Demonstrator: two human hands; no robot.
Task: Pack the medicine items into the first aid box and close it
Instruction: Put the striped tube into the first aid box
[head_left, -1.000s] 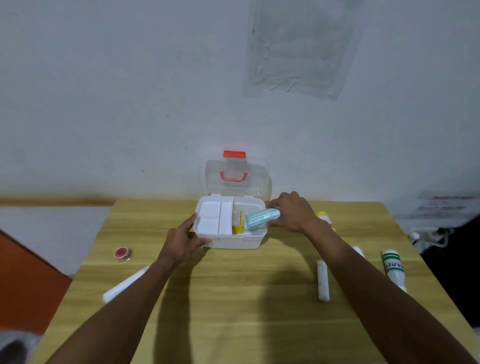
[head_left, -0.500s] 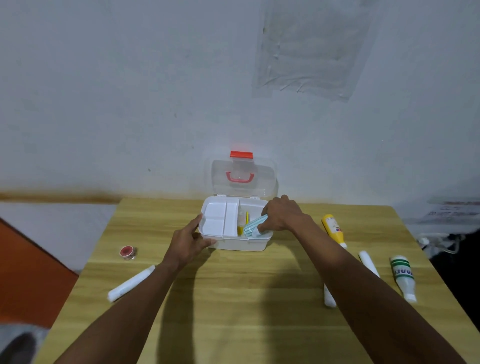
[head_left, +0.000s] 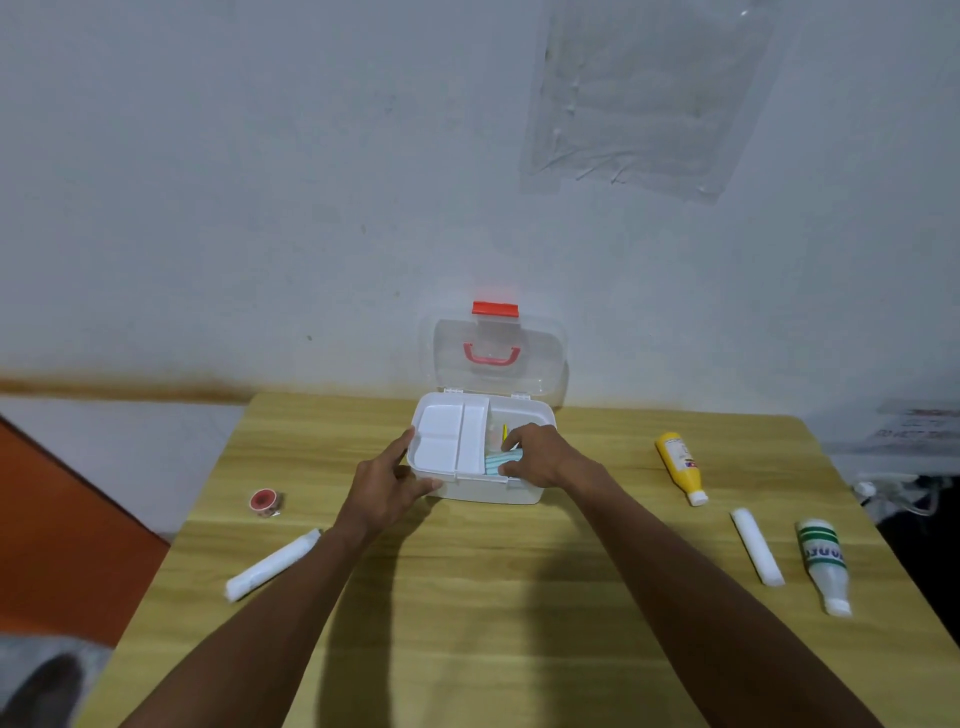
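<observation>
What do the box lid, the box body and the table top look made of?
The lid: clear glossy plastic; the wall shows through it. The box body: white opaque plastic, smooth moulded walls. The table top: wood or wood-look laminate, by its pale grain; I cannot tell which.

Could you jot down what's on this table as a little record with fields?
box: open, lid upright, tray in its left part
left hand: grips box's front left corner
right hand: holds blue roll inside box
unpacked on table: yellow bottle, green-striped bottle, left white roll, right white roll, red tape
</observation>
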